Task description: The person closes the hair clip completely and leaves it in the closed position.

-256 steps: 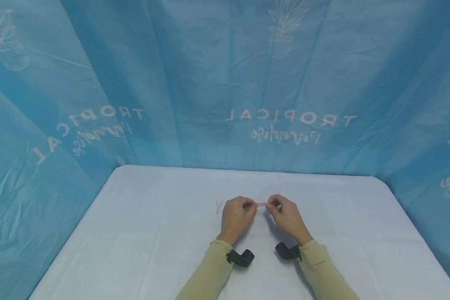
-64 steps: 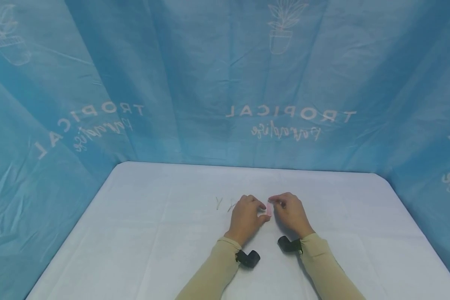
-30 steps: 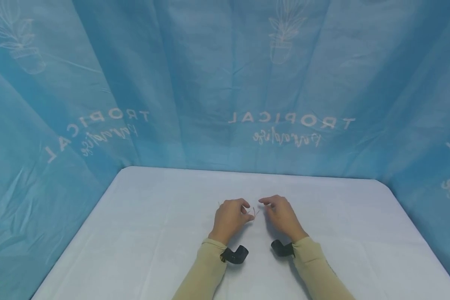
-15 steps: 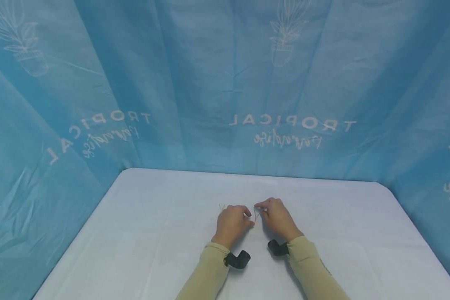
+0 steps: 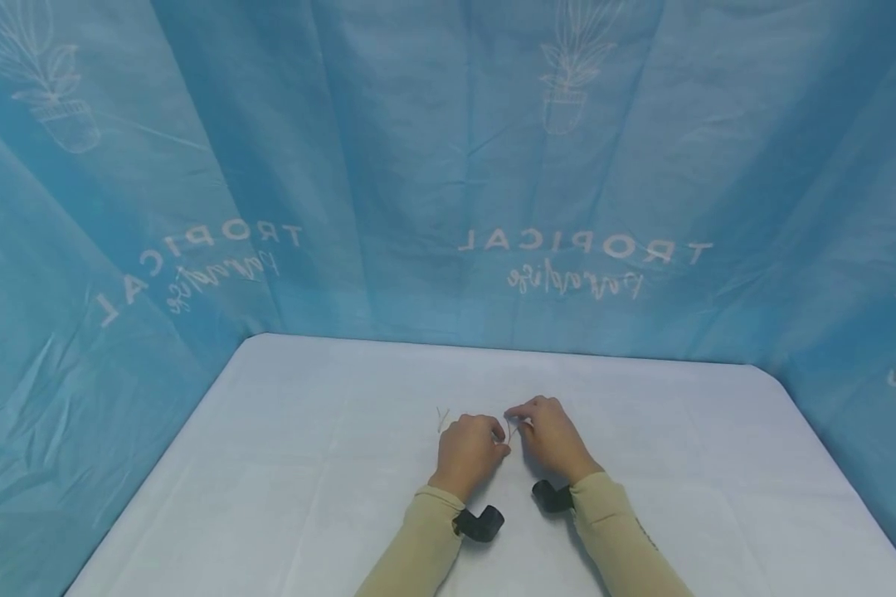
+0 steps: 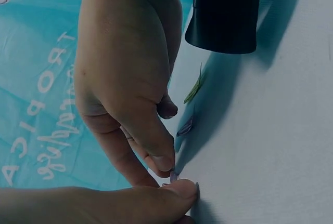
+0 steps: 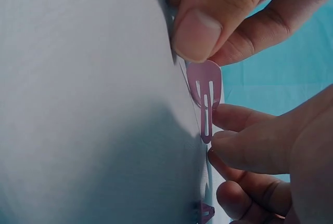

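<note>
A pink-purple snap hair clip [image 5: 509,431] [image 7: 205,99] is between the two hands, its slotted prongs spread from the outer frame. My left hand [image 5: 470,454] pinches its broad end, the side nearer the body. From the far side, the thumb and fingertips of my right hand [image 5: 554,438] pinch the narrow end. Two further clips lie on the tabletop: an olive-green clip [image 6: 193,90] and a purple clip [image 6: 186,127]. In the head view a clip [image 5: 442,419] shows just left of my left hand, which hides the other one.
A white cloth covers the table [image 5: 328,464]. Blue printed curtains [image 5: 388,166] hang behind it and along both sides. Each wrist carries a black camera mount [image 5: 481,525].
Earlier a pink clip was stretched between both hands, with one clip visible on the table. A second clip later showed there. Now the held clip stands upright, and my right fingertips have closed in on it.
</note>
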A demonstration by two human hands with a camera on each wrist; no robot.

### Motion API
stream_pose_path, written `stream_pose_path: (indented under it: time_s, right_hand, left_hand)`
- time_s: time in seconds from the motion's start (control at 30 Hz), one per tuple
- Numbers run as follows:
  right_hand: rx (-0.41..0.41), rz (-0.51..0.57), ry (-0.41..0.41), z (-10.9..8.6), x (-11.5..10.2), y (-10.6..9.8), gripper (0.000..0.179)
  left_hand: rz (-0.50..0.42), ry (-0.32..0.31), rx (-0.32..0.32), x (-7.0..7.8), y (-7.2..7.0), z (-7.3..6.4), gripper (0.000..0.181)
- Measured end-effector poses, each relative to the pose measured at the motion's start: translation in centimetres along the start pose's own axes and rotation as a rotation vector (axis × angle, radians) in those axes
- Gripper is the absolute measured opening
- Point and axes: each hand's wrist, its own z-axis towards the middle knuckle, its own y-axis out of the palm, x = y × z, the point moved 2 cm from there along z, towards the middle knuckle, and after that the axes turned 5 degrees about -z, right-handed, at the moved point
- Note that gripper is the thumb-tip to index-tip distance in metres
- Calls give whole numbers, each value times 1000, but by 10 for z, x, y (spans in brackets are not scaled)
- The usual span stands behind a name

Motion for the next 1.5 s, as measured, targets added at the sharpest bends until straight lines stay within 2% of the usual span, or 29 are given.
stream_pose_path:
  time_s: [0.2,0.8,1.5]
  right_hand:
    - [20,-15,-22,1,1,2,21]
    - [22,23,-7,-2,-1,1,19]
    - [64,92,1,-9,6,-8,32]
  left_hand:
    - [-21,24,19,0,-2,1,11]
    - [-39,8,-6,1,0,0,9]
    - [-40,6,30,1,-4,1,7]
